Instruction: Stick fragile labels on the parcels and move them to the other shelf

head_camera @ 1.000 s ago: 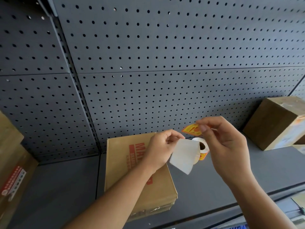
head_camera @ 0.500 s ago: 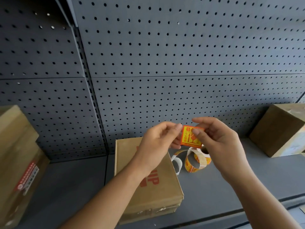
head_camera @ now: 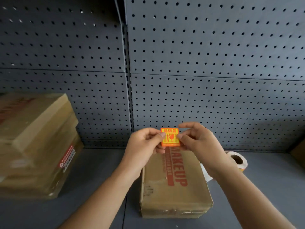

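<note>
**Label held over the far end of the MAKEUP carton, ready to go down**

Both hands hold one fragile label [head_camera: 170,137] between them. The left hand [head_camera: 143,146] pinches its 9 o'clock edge with thumb and curled fingers, and the right hand [head_camera: 199,142] pinches its 3 o'clock edge the same way. The label faces the camera with its printed side up and its top edge toward 12 o'clock. It is close to square, with its slightly longer side running 12 to 6.

The MAKEUP carton [head_camera: 175,184] lies directly at 6 o'clock from the label, flat on the grey shelf [head_camera: 264,187]. Its long axis also runs 12 to 6, and the red lettering follows that axis from the far end toward the near end. The label sits over the far end of the lid, just above the first letters. I cannot tell whether it touches the cardboard yet. Neither hand is nearer, as they flank the carton's centre line evenly.

My reading is that the coming move is a short lowering toward 6 o'clock and a press down. The main risk is the label landing crooked or creasing.

The label roll [head_camera: 237,160] lies at 3 o'clock, just beside the carton and partly behind the right wrist. A stack of cartons [head_camera: 36,142] stands well apart at 9 o'clock.
</note>
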The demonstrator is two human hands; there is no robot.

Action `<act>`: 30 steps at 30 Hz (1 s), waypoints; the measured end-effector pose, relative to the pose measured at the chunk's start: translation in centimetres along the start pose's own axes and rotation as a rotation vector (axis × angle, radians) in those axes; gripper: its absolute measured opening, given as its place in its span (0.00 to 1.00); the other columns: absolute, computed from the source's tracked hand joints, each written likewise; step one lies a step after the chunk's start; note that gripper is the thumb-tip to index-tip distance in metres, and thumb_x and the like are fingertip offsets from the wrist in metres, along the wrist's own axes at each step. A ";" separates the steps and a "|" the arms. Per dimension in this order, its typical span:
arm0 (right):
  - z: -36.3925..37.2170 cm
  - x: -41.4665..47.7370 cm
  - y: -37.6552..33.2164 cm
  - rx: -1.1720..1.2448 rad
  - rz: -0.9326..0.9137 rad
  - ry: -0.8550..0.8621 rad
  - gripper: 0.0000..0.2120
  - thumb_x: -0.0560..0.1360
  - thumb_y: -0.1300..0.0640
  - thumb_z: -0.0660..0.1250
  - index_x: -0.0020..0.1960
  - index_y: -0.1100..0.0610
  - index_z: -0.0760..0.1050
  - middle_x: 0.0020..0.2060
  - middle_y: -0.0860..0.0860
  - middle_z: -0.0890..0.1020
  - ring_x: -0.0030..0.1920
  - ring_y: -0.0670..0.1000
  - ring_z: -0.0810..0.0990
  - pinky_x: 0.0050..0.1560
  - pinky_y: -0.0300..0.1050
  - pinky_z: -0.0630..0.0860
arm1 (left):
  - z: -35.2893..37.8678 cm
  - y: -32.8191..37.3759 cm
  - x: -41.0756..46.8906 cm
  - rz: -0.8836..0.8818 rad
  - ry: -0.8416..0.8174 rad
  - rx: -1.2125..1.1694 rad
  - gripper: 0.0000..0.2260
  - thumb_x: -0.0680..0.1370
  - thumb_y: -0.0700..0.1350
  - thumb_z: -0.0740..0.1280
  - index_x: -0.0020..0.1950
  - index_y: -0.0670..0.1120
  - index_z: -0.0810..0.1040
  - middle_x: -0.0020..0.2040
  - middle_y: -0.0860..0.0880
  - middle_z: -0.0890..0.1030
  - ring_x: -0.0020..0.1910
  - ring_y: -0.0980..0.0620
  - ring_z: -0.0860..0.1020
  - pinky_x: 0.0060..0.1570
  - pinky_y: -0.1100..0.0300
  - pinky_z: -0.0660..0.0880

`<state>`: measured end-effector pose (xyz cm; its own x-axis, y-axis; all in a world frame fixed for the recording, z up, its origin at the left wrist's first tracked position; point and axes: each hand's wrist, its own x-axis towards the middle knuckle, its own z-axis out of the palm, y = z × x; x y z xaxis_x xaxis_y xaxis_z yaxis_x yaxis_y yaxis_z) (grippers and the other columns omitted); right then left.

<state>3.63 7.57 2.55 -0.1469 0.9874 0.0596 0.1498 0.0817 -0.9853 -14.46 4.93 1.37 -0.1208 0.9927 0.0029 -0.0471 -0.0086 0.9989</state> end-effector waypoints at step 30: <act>5.2 6.1 4.4 -0.507 -0.044 -0.032 0.05 0.80 0.59 0.67 0.51 0.52 0.82 0.44 0.46 0.83 0.43 0.42 0.81 0.37 0.26 0.74 | -3.0 -5.8 6.1 0.000 0.219 0.531 0.07 0.76 0.48 0.75 0.46 0.45 0.83 0.38 0.53 0.79 0.36 0.59 0.76 0.32 0.72 0.69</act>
<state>-1.68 13.24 -2.25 -0.1923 0.9775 0.0867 0.5973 0.1866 -0.7800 -17.86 10.64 -4.51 -0.3262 0.9440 0.0491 0.4505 0.1096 0.8860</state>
